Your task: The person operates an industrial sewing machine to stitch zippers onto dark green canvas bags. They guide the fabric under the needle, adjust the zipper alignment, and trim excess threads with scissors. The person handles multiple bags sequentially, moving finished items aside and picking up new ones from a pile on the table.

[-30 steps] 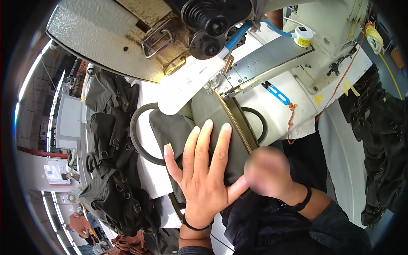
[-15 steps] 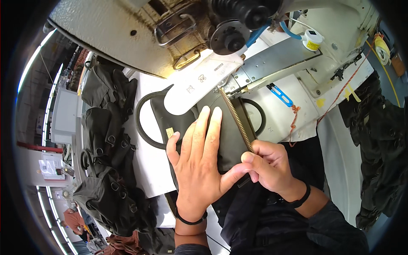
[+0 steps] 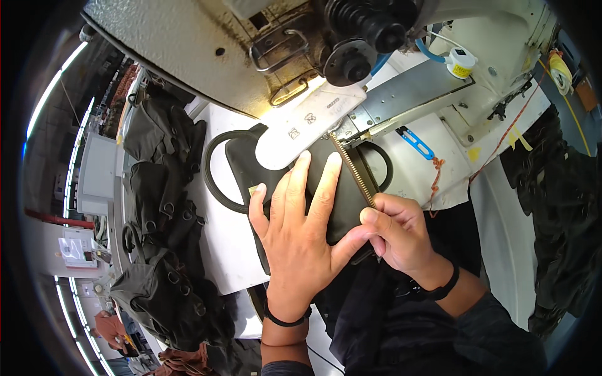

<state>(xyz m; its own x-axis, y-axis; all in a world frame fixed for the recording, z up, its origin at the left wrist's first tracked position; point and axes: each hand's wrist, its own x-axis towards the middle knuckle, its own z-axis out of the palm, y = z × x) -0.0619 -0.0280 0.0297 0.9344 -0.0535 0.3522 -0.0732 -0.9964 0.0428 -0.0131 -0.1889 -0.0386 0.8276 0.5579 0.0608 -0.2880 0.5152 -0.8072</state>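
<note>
A dark olive bag [image 3: 348, 210] with round handles lies on the white table under the head of a sewing machine [image 3: 188, 44]. My left hand [image 3: 298, 232] rests flat on the bag's fabric, fingers spread, its thumb reaching toward my right hand. Pinched between the thumb and fingers of my right hand [image 3: 398, 235] is the near end of a brass-toothed zipper [image 3: 354, 169]. From there the zipper runs up along the bag's edge to the machine's needle area, where a white guard [image 3: 307, 128] hides part of the stitching spot.
Several dark bags [image 3: 163, 194] with metal rings are heaped along the left. More dark pieces [image 3: 564, 232] hang at the right. A blue tool [image 3: 415, 143] with an orange cord lies right of the needle plate. Far off at lower left, another person [image 3: 113, 330] is at work.
The bag and zipper have shifted slightly up and right toward the needle area. My left hand has moved with them, its index finger spreading farther right. My right hand keeps its pinch.
</note>
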